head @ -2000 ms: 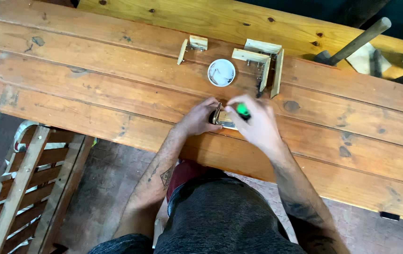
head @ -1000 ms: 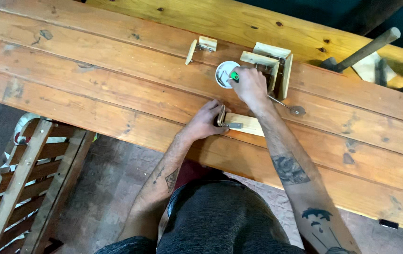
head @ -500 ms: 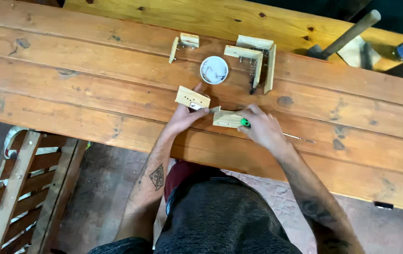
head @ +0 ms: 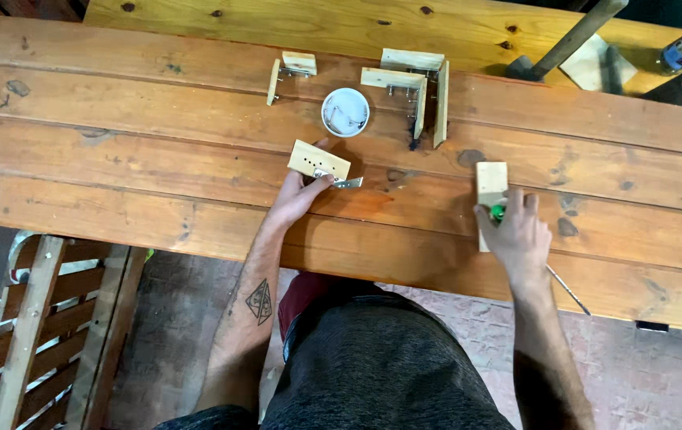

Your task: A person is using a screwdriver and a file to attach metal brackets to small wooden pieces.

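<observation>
Take the white dish (head: 345,112) as your landmark. Your left hand (head: 297,195) pinches a small drilled wood block (head: 319,160) just below it, its long axis running left-right. Well right of the dish, your right hand (head: 516,231) closes on a green-handled tool (head: 498,212), pressing an upright-lying wood piece (head: 491,185) on the tabletop (head: 118,159).

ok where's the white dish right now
In the head view the white dish sits on the bench just above the left hand, between two small wooden assemblies.

Two hands, left (head: 297,195) and right (head: 516,231), two loose wood blocks (head: 319,160) (head: 491,181), one white round dish (head: 345,111), three bracketed wood assemblies (head: 289,72), one bench (head: 118,175)
</observation>
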